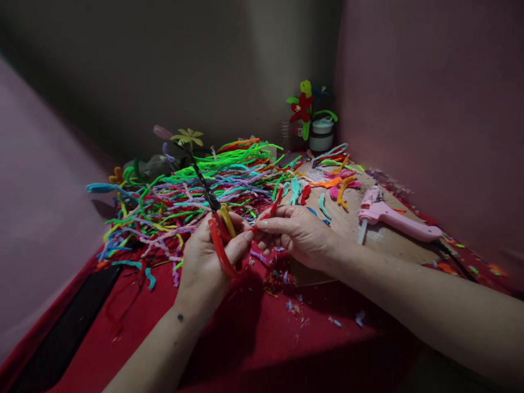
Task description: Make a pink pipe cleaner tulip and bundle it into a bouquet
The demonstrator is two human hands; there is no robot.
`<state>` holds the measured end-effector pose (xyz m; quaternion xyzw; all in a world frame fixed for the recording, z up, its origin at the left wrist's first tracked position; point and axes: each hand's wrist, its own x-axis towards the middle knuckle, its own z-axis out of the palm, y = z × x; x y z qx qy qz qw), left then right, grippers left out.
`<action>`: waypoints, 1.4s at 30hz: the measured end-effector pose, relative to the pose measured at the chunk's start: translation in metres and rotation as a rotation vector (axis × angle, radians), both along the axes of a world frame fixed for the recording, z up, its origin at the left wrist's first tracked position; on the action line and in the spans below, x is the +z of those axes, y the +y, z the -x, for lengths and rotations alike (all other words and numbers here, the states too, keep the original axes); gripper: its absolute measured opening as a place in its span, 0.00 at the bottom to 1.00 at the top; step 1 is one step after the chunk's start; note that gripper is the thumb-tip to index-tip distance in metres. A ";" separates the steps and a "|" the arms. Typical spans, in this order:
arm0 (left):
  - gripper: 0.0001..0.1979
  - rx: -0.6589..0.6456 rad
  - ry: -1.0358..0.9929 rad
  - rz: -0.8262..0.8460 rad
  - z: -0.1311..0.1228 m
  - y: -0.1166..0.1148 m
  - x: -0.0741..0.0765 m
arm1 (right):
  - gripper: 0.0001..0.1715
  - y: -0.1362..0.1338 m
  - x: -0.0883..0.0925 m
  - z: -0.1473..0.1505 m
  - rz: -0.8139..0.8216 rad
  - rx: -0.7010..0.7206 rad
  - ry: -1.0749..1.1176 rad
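Scissors (221,248) with red and yellow handles rest in my left hand (208,251), their dark blades pointing up and away. The fingers of that hand are curled round the handles, and its thumb and fingertip also meet the lower end of a red fuzzy piece (275,207). My right hand (297,232) pinches the same red piece between thumb and fingers, close beside the left fingertips. Behind both hands lies a large pile of coloured pipe cleaners (221,177).
A pink glue gun (395,218) lies on a cardboard sheet (393,248) at the right, among short fuzzy pieces. Pipe-cleaner flowers (302,107) and a white jar (321,135) stand at the back. Scraps dot the red cloth (282,338). Walls rise on several sides.
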<state>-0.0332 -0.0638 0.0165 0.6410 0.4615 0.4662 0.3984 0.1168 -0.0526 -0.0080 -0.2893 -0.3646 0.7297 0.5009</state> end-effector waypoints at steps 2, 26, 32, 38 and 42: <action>0.10 -0.007 -0.021 0.002 0.000 0.001 -0.001 | 0.06 0.000 -0.001 0.000 -0.019 0.005 0.008; 0.12 0.076 0.178 0.024 0.001 -0.002 0.004 | 0.05 -0.005 0.002 0.002 -0.095 -0.055 -0.044; 0.15 0.088 0.251 0.039 0.002 0.000 0.000 | 0.02 -0.005 -0.001 0.004 -0.186 -0.108 -0.141; 0.12 0.082 0.238 -0.037 -0.001 -0.006 0.001 | 0.06 -0.003 -0.006 0.003 -0.199 -0.086 -0.117; 0.11 0.086 0.293 -0.066 -0.002 -0.005 0.002 | 0.09 -0.002 -0.007 0.004 -0.151 -0.082 -0.096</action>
